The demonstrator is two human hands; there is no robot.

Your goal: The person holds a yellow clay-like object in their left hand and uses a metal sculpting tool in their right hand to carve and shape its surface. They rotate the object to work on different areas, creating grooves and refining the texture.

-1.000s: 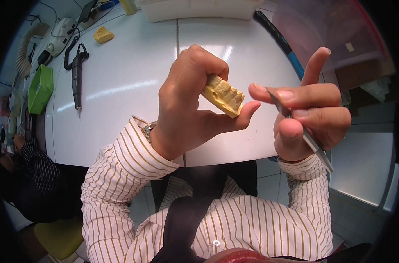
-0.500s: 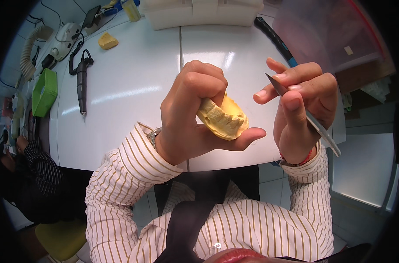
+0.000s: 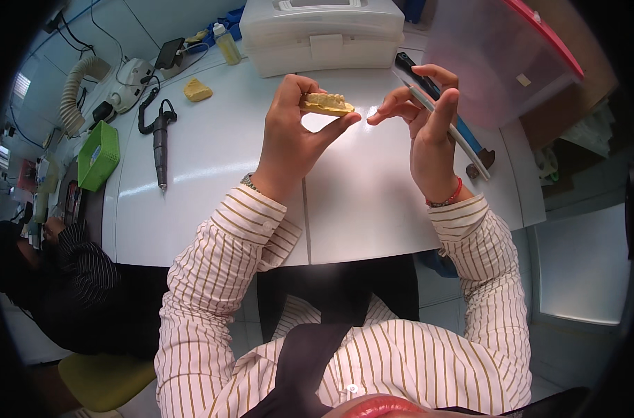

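Here my left grip [image 3: 289,132] pinches the yellow dental cast [image 3: 328,105] above the counter [image 3: 365,216]; my right grip [image 3: 430,139] holds a slim metal tool [image 3: 469,153], not touching it. Danger, I'd judge: too hard a push could twist the cast loose.

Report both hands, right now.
Left hand: closed, holding a yellow teeth model.
Right hand: holding a slim metal knife.

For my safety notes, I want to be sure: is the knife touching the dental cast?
Apart: the head view plainly shows white tabletop between the knife and the dental cast.
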